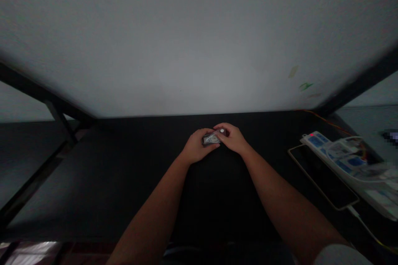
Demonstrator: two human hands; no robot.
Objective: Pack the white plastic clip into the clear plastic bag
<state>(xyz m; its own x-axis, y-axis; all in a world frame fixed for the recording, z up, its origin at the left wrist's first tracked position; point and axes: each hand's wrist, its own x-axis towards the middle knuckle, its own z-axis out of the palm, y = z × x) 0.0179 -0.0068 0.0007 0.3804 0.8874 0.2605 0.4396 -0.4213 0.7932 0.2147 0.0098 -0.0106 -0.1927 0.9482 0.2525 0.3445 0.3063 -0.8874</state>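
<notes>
Both hands meet around a small, shiny, dark-and-silver packet (212, 138) over the black tabletop. My left hand (198, 145) is closed on its left end, thumb along the near edge. On the other end, my right hand (232, 138) grips with the thumb on top and the fingers curled behind. A small round white spot shows near the right fingers. Glare and the fingers cover part of the packet, so I cannot tell what is inside it.
A phone (325, 176) with a charging cable (367, 225) lies at the right. Beside it is a white power strip (329, 153) with a red light, plus clutter. A pale wall (192, 49) rises behind the black table (124, 174); dark metal frame bars (59, 120) stand at the sides.
</notes>
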